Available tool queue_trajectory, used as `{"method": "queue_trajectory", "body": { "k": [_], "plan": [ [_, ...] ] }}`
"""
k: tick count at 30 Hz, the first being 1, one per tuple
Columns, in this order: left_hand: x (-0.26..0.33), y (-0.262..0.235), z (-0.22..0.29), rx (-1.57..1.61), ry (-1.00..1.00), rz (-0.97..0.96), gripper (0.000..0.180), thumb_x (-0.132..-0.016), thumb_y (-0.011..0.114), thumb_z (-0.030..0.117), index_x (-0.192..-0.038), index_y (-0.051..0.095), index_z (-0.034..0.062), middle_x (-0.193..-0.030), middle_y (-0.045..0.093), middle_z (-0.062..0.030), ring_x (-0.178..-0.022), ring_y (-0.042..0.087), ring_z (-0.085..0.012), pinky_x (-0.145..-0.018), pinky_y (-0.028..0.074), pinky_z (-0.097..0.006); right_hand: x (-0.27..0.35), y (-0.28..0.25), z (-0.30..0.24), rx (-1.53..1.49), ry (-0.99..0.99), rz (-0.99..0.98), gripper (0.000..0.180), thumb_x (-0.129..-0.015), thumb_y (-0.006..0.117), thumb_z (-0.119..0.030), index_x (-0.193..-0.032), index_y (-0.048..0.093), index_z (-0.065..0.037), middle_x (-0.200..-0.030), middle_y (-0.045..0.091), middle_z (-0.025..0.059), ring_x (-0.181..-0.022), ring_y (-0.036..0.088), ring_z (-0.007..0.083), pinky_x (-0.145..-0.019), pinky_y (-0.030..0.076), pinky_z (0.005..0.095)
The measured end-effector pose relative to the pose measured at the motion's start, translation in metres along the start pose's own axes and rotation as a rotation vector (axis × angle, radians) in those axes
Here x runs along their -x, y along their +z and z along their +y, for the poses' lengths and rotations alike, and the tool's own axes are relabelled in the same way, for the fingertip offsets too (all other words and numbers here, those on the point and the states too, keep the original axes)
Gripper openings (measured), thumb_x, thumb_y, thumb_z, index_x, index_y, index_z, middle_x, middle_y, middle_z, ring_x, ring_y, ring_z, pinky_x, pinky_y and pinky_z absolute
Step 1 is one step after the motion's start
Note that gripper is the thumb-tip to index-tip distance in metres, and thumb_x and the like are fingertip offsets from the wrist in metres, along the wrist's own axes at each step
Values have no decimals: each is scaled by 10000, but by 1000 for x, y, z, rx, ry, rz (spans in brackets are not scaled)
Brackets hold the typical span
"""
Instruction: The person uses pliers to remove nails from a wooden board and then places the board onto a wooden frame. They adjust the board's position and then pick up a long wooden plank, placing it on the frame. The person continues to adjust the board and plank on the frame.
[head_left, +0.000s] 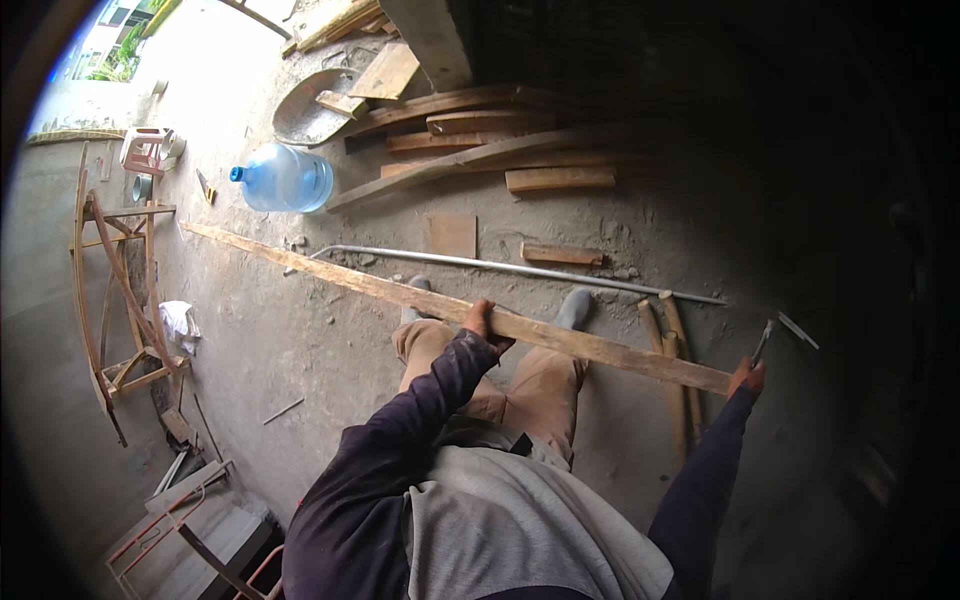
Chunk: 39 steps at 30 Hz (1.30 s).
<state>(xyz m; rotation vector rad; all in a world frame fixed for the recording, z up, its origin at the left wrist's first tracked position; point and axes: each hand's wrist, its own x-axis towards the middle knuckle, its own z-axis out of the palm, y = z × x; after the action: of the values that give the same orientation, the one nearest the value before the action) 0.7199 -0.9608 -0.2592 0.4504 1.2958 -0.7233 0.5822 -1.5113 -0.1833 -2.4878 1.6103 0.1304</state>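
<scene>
A long, rough wooden plank [600, 347] slants across in front of my legs, its thin far end toward the left and its near end at the right. Wrapped round the middle of it is my left hand [486, 326], fingers closed over the edge. My right hand [746, 378] is closed at the plank's right end and has a slim grey metal hand tool [764, 340] sticking up out of it. The exact kind of tool is too small to make out. Whether the right fingers also grip the plank is hidden.
A bent metal pipe [520, 268] lies just beyond the plank, near my boots. Wooden poles [676, 390] lie under its right part. Farther off are a blue water jug [285, 180], stacked timber [480, 150] and a handsaw [206, 188]. A wooden frame [150, 270] stands left.
</scene>
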Motion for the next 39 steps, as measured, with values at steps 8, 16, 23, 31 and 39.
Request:
{"method": "queue_trajectory", "body": {
  "k": [8,16,23,31,39],
  "plan": [
    [-103,84,-108,-59,-8,89,332,-777,630,399,-958,547,134,-937,568,-109,-897,579,-325,-835,510,-517,-140,-9,58,-364,164,257,626,-927,513,-569,-1130,550,21,-926,608,187,-831,600,320,-721,470,411],
    [-187,133,-113,-566,-106,28,946,-738,629,733,-1342,448,28,-1326,512,-200,-1171,528,-362,-1000,429,-475,-105,47,118,-1087,720,108,471,-940,541,-552,-796,373,-137,-599,322,-25,-466,330,142,-437,346,317],
    [-276,109,-2,-1091,220,145,545,-861,693,466,-1239,588,89,-1140,666,-135,-970,629,-308,-823,488,-484,101,185,44,-826,900,-616,491,-888,598,-594,-882,469,-121,-595,427,-8,-460,416,126,-434,392,299],
    [-325,107,227,-1688,1051,761,639,-797,713,477,-1188,597,-15,-1104,638,-261,-1093,594,-411,-937,475,-453,230,256,-33,-635,512,-1081,407,-843,690,-490,-858,481,-140,-586,436,-37,-447,405,84,-409,331,265],
    [-375,187,335,-2089,1275,715,752,-792,721,475,-1345,473,30,-1378,467,-238,-1286,447,-395,-1066,391,-442,272,283,-61,-293,396,-1089,572,-810,668,-554,-1002,575,-23,-948,625,187,-912,609,362,-811,474,448]
  ]
}}
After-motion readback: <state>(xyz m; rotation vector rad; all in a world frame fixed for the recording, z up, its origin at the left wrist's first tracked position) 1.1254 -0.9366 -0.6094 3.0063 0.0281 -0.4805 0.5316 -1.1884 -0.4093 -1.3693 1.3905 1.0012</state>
